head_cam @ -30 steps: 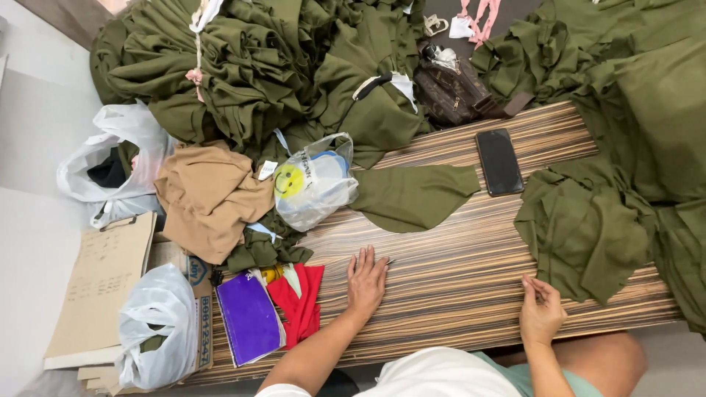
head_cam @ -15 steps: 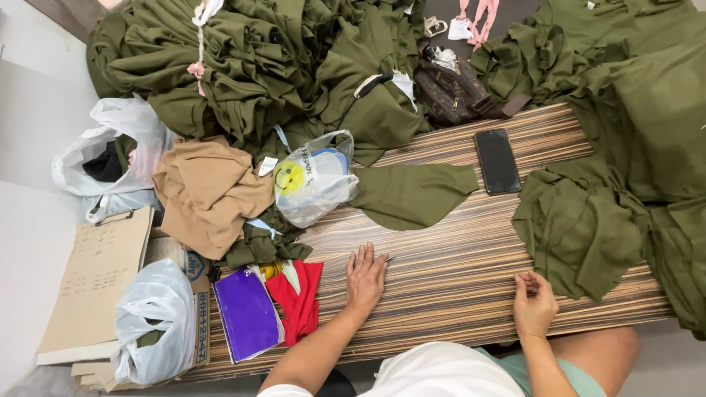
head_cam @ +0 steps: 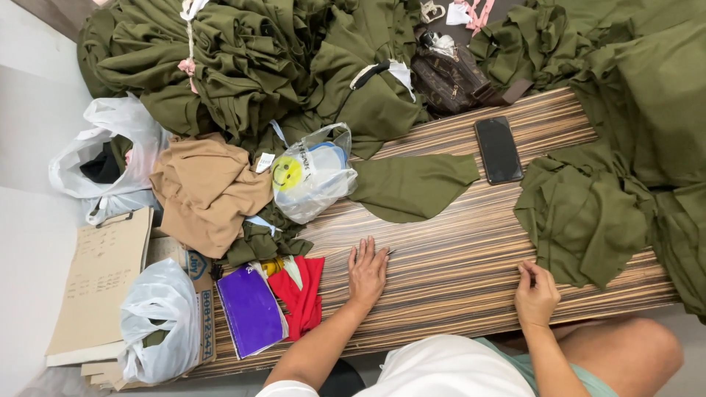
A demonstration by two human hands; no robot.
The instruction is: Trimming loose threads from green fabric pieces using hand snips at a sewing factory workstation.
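My left hand (head_cam: 367, 270) lies flat, fingers spread, on the striped wooden table (head_cam: 456, 257), next to a red cloth (head_cam: 301, 294). My right hand (head_cam: 536, 294) rests near the table's front edge with its fingers curled, touching the lower edge of an olive green fabric pile (head_cam: 585, 217); whether it pinches the cloth I cannot tell. A single olive fabric piece (head_cam: 412, 187) lies flat on the table beyond my left hand.
A black phone (head_cam: 498, 149) lies at the table's far side. A big heap of olive cloth (head_cam: 243, 59), a brown bag (head_cam: 448, 73), a clear bag with a smiley (head_cam: 312, 173), tan cloth (head_cam: 206, 191), a purple notebook (head_cam: 250, 309), white plastic bags (head_cam: 158, 320) and a clipboard (head_cam: 99, 283) crowd the left.
My right hand has shifted slightly left along the front edge by the olive pile. My left hand stays flat in place.
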